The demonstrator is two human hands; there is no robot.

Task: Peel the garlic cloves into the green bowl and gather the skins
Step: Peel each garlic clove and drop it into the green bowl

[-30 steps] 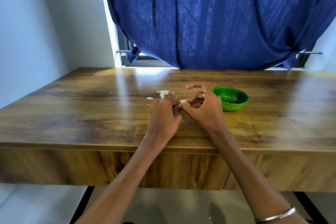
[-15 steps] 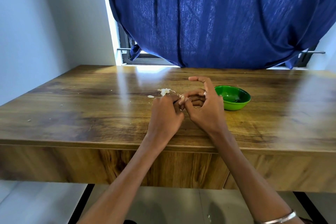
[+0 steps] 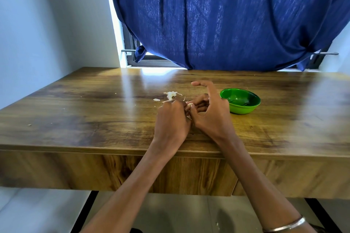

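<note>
My left hand (image 3: pixel 171 119) and my right hand (image 3: pixel 210 113) meet over the middle of the wooden table (image 3: pixel 94 119). Between their fingertips I pinch a small pale garlic clove (image 3: pixel 189 104), mostly hidden by the fingers. The left hand's fingers curl round it; the right hand's thumb and middle fingers pinch at it while its index finger sticks up. A small heap of white garlic skins (image 3: pixel 171 95) lies just beyond my left hand. The green bowl (image 3: pixel 241 101) stands right of my right hand, close to it; its inside looks dark and I cannot tell what it holds.
Tiny skin flakes (image 3: pixel 156 99) are scattered on the table to the left of the heap. A blue curtain (image 3: pixel 227 19) hangs over the window at the table's far edge. A white wall stands on the left.
Both hands have stayed together on the clove. The right index finger has lifted higher and straighter. The view has shifted slightly.
</note>
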